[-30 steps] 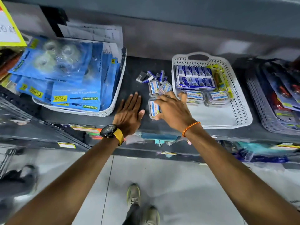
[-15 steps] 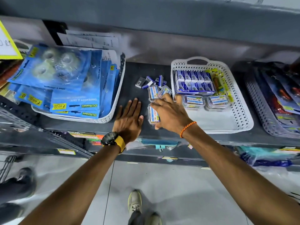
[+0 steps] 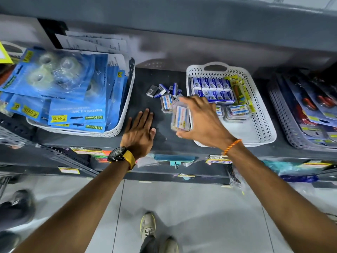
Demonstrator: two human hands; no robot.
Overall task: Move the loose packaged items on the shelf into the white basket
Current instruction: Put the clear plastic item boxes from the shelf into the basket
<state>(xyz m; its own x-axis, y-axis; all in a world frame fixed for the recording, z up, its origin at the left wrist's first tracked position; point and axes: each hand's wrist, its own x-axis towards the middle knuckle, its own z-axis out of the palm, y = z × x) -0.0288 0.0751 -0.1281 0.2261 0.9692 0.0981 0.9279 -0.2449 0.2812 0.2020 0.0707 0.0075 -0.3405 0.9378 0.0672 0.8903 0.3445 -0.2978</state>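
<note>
Right hand (image 3: 202,121) grips a clear plastic pack (image 3: 180,118) with a blue-white label, fingers curled over the top, thumb under at the near side. The pack is lifted off the dark shelf (image 3: 144,84) and tilted, blurred, just at 9 o'clock of the white basket (image 3: 262,125), over its left rim area; cannot tell if it touches the rim. Orange braided band (image 3: 232,147) on the right wrist.

Left hand (image 3: 139,131) lies flat on the shelf, palm down, fingers together and pointing to 12 o'clock, holding nothing. Black watch on yellow strap (image 3: 121,156) at the left wrist.

Loose items on the shelf: one more clear pack (image 3: 166,104) at 11 o'clock of the held one, lying flat, close to the right fingertips. Behind it, at 12 o'clock, a heap of small blue-white boxes (image 3: 168,90) and a grey one (image 3: 152,91), jumbled, touching each other.

White basket sits at 3 o'clock of the loose heap. Inside, far end: rows of blue boxes (image 3: 212,88), a yellow-green carded item (image 3: 239,92) along the right wall, two clear packs (image 3: 237,112) in front of the boxes. Near half of the basket floor is bare.

At 9 o'clock, another white basket (image 3: 125,114) stuffed with blue tape dispenser cards (image 3: 54,83), yellow price stickers showing. At 3 o'clock, far right, a grey basket (image 3: 284,125) with carded goods, red parts, blurred.

Below: grey floor and a shoe (image 3: 147,226).
</note>
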